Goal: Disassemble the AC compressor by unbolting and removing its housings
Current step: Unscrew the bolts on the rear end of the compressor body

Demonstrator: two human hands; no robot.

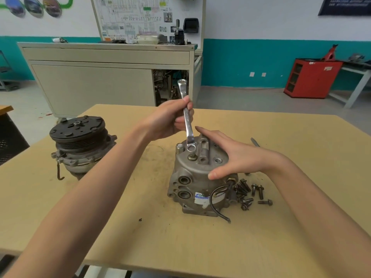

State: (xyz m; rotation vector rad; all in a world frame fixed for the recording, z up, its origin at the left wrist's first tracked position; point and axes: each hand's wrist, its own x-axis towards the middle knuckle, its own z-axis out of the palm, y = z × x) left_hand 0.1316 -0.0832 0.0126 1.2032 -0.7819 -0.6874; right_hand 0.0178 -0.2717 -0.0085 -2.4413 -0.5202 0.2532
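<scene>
A grey aluminium AC compressor stands upright in the middle of the tan table. My left hand grips the shaft of a silver ring wrench, held nearly upright. The wrench's lower ring hangs just above a bolt that sticks up from the top housing. My right hand rests on the right side of the top housing, fingers straight and thumb against the rim. A black wire loops off the compressor's front.
Several loose dark bolts lie on the table right of the compressor. A second compressor with a black pulley stands at the left. A thin metal tool lies behind my right wrist. A grey cabinet stands beyond the table.
</scene>
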